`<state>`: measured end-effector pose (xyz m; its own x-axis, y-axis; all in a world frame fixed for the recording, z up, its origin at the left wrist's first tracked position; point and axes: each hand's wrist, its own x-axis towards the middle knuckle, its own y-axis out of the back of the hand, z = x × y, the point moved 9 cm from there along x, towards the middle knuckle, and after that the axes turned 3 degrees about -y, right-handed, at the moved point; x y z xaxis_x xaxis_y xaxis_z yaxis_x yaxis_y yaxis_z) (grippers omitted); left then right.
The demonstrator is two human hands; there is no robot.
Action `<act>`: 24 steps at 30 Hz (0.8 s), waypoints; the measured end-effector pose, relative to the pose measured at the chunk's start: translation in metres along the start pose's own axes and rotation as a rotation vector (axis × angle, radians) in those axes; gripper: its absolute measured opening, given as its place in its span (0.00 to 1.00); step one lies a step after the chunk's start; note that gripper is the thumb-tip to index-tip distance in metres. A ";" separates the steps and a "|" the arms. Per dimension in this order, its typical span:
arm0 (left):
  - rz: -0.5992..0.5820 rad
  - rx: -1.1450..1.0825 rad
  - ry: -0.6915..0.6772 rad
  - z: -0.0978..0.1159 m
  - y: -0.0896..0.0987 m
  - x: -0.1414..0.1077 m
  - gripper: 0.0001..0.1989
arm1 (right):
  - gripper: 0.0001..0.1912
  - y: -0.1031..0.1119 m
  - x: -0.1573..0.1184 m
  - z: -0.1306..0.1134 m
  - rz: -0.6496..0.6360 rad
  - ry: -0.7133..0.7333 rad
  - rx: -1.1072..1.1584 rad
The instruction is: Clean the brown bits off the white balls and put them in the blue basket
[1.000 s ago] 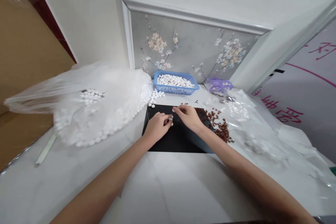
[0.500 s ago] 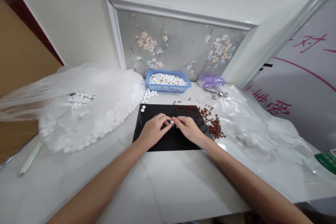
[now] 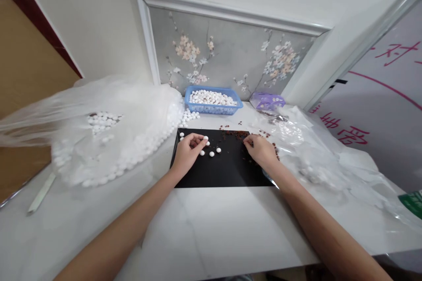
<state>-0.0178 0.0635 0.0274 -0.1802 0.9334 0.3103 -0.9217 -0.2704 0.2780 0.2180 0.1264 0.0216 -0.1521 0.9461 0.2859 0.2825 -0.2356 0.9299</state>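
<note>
My left hand (image 3: 188, 153) pinches a small white ball (image 3: 205, 138) between thumb and fingertips, above the left half of a black board (image 3: 224, 173). Several more white balls (image 3: 211, 154) lie on the board by those fingertips. At the board's right side, my right hand (image 3: 261, 149) has thumb and fingers pressed together among small reddish-brown star-shaped pieces (image 3: 238, 134). Whatever is between these right fingertips is too small to make out. Part of the brown heap is hidden under the right hand.
Behind the board stands a blue basket (image 3: 214, 109) full of white balls. A large translucent bag (image 3: 138, 118) of balls spreads at left, near a pale stick (image 3: 42, 194). Crumpled clear plastic (image 3: 316, 158) covers the right side, with a purple packet (image 3: 267, 101) behind it.
My hands, together over the board before, have moved apart. The right went right to the brown pieces; the left shifted slightly left. White balls on the board now show between them.
</note>
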 end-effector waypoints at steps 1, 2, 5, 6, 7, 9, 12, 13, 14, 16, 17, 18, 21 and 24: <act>0.004 -0.001 0.008 -0.001 0.000 0.000 0.13 | 0.08 0.000 0.000 0.000 -0.012 -0.008 0.011; 0.013 -0.001 0.018 -0.001 0.001 0.000 0.13 | 0.08 0.000 0.000 0.000 -0.017 -0.016 0.023; 0.042 -0.002 0.047 -0.003 0.005 0.000 0.14 | 0.08 0.005 0.000 -0.001 0.007 -0.044 0.107; 0.035 -0.011 0.050 -0.003 0.004 0.000 0.14 | 0.07 0.007 0.000 -0.003 0.016 -0.044 0.174; 0.015 -0.031 0.051 -0.003 0.003 0.000 0.14 | 0.07 0.008 -0.001 -0.006 0.015 -0.034 0.269; -0.053 -0.105 0.056 -0.003 -0.004 -0.001 0.14 | 0.06 0.006 -0.004 -0.018 -0.033 -0.001 0.515; -0.177 -0.235 0.091 -0.005 -0.016 -0.004 0.15 | 0.08 -0.006 -0.016 -0.044 -0.203 0.021 0.866; -0.209 -0.267 0.104 -0.006 -0.019 -0.005 0.15 | 0.08 -0.010 -0.022 -0.054 -0.272 0.018 0.956; -0.235 -0.290 0.115 -0.006 -0.022 -0.006 0.15 | 0.09 -0.014 -0.028 -0.063 -0.338 0.017 1.038; -0.278 -0.322 0.131 -0.006 -0.025 -0.007 0.14 | 0.10 -0.019 -0.040 -0.081 -0.450 0.027 1.181; -0.294 -0.334 0.136 -0.006 -0.026 -0.008 0.14 | 0.11 -0.021 -0.044 -0.088 -0.493 0.032 1.239; -0.310 -0.344 0.141 -0.005 -0.028 -0.008 0.15 | 0.11 -0.022 -0.048 -0.093 -0.525 0.036 1.286; -0.343 -0.368 0.160 -0.004 -0.031 -0.009 0.17 | 0.12 -0.026 -0.053 -0.099 -0.576 0.046 1.360; -0.359 -0.356 0.173 -0.003 -0.032 -0.010 0.15 | 0.12 -0.029 -0.053 -0.099 -0.581 0.065 1.371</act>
<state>0.0125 0.0640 0.0123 0.1415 0.9859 0.0895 -0.9899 0.1417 0.0043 0.1241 0.0613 0.0023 -0.5834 0.8121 0.0052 0.8121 0.5835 -0.0111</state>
